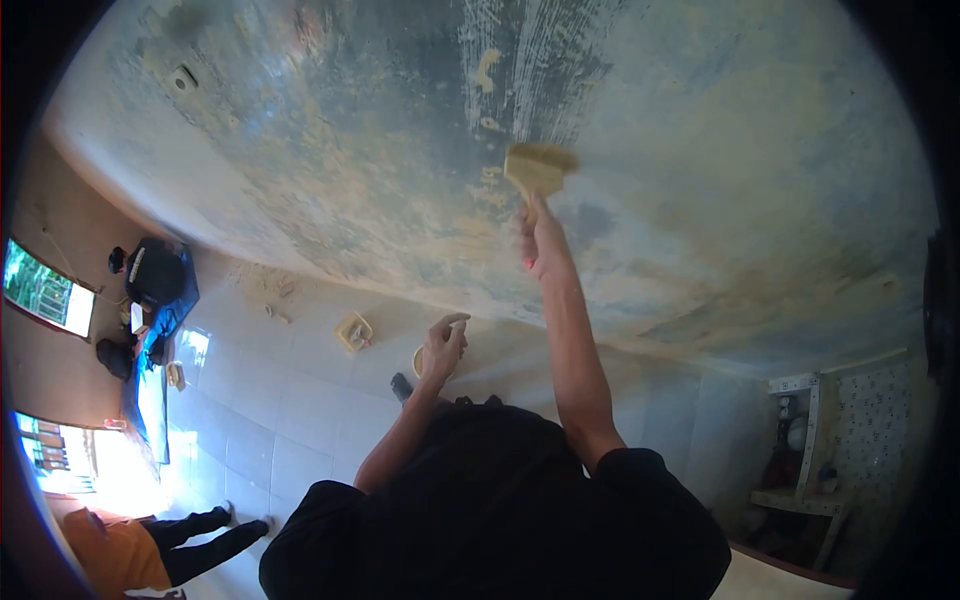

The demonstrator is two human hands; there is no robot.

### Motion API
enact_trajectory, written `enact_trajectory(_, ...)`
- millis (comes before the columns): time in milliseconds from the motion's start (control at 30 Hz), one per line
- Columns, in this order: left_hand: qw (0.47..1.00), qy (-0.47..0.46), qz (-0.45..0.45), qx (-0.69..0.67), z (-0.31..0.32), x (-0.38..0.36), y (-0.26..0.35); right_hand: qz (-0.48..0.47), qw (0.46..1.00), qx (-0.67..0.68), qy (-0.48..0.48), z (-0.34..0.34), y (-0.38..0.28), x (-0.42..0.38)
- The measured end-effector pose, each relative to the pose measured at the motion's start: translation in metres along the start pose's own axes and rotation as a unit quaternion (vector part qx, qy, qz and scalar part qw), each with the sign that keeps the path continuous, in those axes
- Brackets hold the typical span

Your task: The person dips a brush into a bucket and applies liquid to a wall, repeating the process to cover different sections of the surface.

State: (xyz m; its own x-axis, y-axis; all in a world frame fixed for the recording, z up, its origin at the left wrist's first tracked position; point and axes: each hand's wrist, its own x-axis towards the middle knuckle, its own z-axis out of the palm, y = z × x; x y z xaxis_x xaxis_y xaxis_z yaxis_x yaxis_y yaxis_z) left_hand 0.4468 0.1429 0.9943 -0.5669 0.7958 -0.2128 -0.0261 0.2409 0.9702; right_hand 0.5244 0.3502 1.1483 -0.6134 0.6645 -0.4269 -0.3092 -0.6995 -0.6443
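My right hand [535,236] is closed around the handle of a wide brush [538,168], held up against the stained, patchy wall [400,150]. Above the brush, pale streaks run up over a dark grey area of the wall. The brush is slightly blurred. My left hand [446,345] is raised over the floor, fingers apart, holding nothing. Partly hidden behind my left hand is a round pale container [419,361] on the floor.
A yellowish tray [354,332] lies on the tiled floor [300,390]. Two other people are at the left, one in dark clothes [155,272], one in an orange top [120,550]. Shelves [800,495] stand at the lower right. A small fixture [184,79] sits on the wall.
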Motion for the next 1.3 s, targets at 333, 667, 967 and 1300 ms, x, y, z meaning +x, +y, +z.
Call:
enact_trajectory(333, 0.998, 0.044, -0.025, -0.029, -0.015, -0.011, 0.001, -0.032, 0.997, -0.004, -0.074, 0.042, -0.028, -0.015)
enact_trajectory(667, 0.998, 0.041, -0.015, -0.048, -0.016, -0.007, -0.001, -0.022, 0.990, -0.131, 0.051, -0.030, 0.032, 0.026)
enact_trajectory(967, 0.996, -0.026, -0.054, 0.063, -0.007, -0.003, -0.012, 0.107, 0.980, -0.166, -0.005, -0.100, 0.138, 0.035)
enact_trajectory(1300, 0.961, 0.190, 0.161, 0.121, 0.008, 0.011, -0.049, 0.125, 0.952, -0.239, -0.145, -0.059, 0.210, 0.016)
